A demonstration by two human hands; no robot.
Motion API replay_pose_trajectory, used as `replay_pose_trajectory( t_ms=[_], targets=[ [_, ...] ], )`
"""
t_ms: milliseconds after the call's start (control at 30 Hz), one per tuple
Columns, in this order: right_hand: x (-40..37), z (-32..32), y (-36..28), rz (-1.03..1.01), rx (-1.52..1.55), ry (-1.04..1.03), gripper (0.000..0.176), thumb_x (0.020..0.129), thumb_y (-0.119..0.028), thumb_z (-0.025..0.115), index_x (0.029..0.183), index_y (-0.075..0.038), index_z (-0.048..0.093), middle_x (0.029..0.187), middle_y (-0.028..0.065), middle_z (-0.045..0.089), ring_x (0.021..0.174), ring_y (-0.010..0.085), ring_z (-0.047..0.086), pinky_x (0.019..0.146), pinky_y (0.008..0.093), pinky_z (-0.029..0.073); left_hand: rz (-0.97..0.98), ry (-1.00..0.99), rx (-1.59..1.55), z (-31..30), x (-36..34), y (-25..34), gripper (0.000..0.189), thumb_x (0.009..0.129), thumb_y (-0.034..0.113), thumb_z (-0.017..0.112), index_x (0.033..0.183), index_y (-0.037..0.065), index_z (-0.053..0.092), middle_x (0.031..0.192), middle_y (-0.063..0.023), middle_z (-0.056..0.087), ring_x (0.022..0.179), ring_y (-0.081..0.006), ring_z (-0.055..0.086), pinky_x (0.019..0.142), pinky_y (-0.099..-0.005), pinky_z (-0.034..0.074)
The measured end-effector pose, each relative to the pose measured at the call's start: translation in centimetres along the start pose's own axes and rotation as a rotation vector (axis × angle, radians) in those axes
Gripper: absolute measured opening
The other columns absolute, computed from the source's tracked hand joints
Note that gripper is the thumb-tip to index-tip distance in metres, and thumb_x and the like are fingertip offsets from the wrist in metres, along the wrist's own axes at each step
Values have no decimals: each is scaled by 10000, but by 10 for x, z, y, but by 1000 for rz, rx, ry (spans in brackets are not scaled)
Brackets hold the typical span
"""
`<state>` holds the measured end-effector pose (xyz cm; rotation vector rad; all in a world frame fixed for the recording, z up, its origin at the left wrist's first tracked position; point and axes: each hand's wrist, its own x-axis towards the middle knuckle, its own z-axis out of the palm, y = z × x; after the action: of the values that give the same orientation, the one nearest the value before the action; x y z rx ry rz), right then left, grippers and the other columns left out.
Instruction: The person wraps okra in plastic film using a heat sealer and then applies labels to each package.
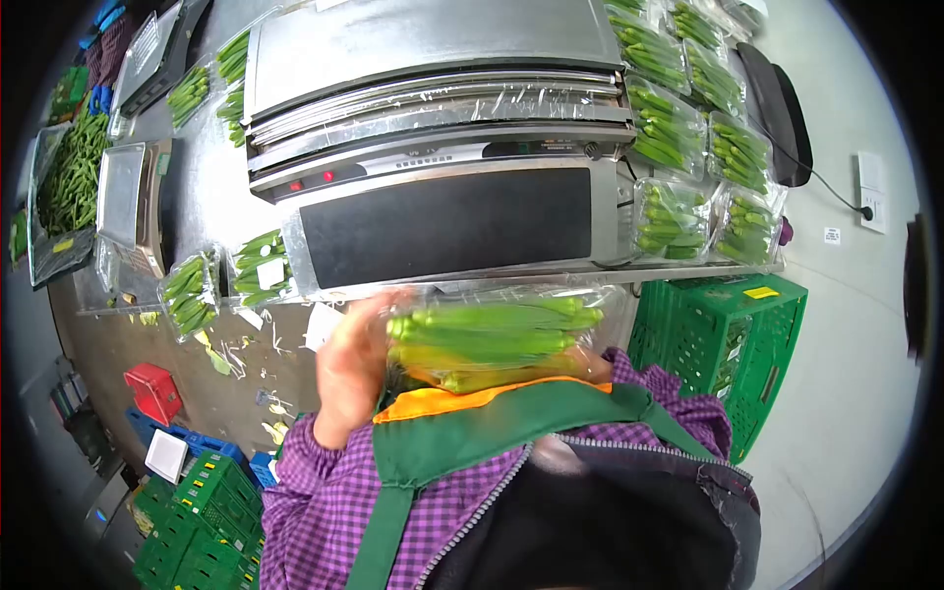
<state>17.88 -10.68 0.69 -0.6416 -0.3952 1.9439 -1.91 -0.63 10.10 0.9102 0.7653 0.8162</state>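
A plastic-wrapped pack of green okra (492, 339) is held up in front of the green apron, just off the table's front edge. My left hand (354, 364) is at the pack's left end, blurred by motion, with its fingers against the wrap. At the lower right end, my right hand (592, 366) shows only in part behind the clear film, supporting the pack. Beyond the pack stands a wrapping machine with a black plate (447, 226) and a roll of clear film (442, 106).
Wrapped okra packs (669, 128) lie in rows on the right, others (190, 293) at the left. Scales (128, 202) stand further left. A green crate (728, 344) is under the table's right end; a red basket (153, 393) and stacked green crates (211, 501) are lower left.
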Motion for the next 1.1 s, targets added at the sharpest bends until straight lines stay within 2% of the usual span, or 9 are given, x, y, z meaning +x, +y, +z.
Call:
replay_pose_trajectory(
  t_ms=[100,233,433,567,700,767,900,967,1100],
  targets=[
    [53,-11,0,166,120,-34,535,895,-435,516,1220,-11,488,1254,166,513,1051,259,555,887,353,461,-322,-250,201,-9,-11,0,511,933,401,482,1216,-24,480,1063,-87,579,1015,-142,538,851,-296,447],
    [32,28,-61,-287,673,-210,884,787,-721,364,1347,-37,363,1430,210,275,1317,315,297,1061,490,289,-493,26,-84,-19,-26,-44,485,929,436,479,1150,11,554,931,-26,596,827,-81,536,727,-214,430],
    [-18,-4,-100,-117,-705,558,494,938,-156,442,1371,37,304,1318,156,453,1197,184,449,992,305,362,-416,42,71,-5,11,-69,380,970,333,433,1069,-9,566,939,-23,570,833,-102,492,747,-263,425],
    [-15,-56,-95,-329,-793,795,470,930,-68,448,1356,68,303,1297,172,467,1168,202,478,987,311,370,-229,-78,333,11,54,-86,492,914,338,533,1202,-57,469,1118,-190,589,1048,-175,566,883,-307,448],
    [-14,-93,-73,-407,-977,899,450,927,-17,427,1355,60,312,1339,194,415,1215,230,441,1011,326,347,53,258,670,-47,53,-45,286,853,159,638,1099,17,600,1028,-98,639,958,-134,582,840,-282,467],
    [-9,-93,-70,-401,-985,935,445,926,-3,419,1354,58,315,1353,199,397,1230,237,428,1019,328,339,90,781,699,-101,45,-16,220,850,161,626,1034,42,640,941,-76,654,874,-136,598,784,-278,473],
    [-6,-97,-70,-471,-940,968,446,928,-17,426,1355,50,319,1348,198,404,1241,242,418,1024,323,332,494,1376,1243,-281,4,27,491,821,205,657,1192,-55,469,1254,-220,453,1198,-295,412,1009,-394,317],
    [-5,-100,-71,-500,-991,977,437,937,-52,437,1352,37,331,1331,193,424,1233,237,425,1021,327,338,353,1788,1482,-381,-25,17,578,807,249,671,1243,-49,436,1207,-235,486,1156,-330,451,989,-404,345],
    [-17,-101,-73,-522,-988,1093,418,949,-103,450,1337,22,360,1278,166,475,1149,208,483,977,312,379,20,1584,146,-477,-68,7,791,816,403,657,1368,-19,278,1347,-103,436,1136,-259,502,940,-435,369]
  ],
)
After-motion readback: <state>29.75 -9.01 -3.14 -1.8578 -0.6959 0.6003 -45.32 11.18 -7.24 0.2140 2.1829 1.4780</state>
